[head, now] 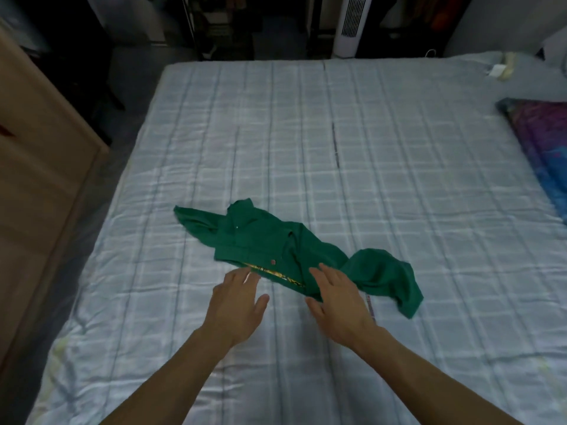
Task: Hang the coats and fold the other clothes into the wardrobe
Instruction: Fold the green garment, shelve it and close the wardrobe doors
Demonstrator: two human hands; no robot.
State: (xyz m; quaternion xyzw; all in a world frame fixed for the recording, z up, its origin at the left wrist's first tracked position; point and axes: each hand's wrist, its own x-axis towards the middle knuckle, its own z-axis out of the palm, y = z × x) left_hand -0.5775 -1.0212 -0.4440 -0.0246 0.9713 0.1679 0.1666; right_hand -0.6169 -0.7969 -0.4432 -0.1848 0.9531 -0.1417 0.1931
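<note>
Both hands reach with fingers spread and empty, the left hand (237, 297) just short of the green jacket (276, 246) crumpled mid-bed (383, 142), the right hand (336, 294) over its near hem. A sleeve is twisted off to the right, so I reckon lifting it by the hem alone drags it up lopsided and bunches it.

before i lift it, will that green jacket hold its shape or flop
Probably flops: the green jacket lies crumpled, sleeves twisted out across the bed. Lifted by one edge, it likely drapes and opens. Pushed, it would probably bunch rather than slide on the soft quilting.
</note>
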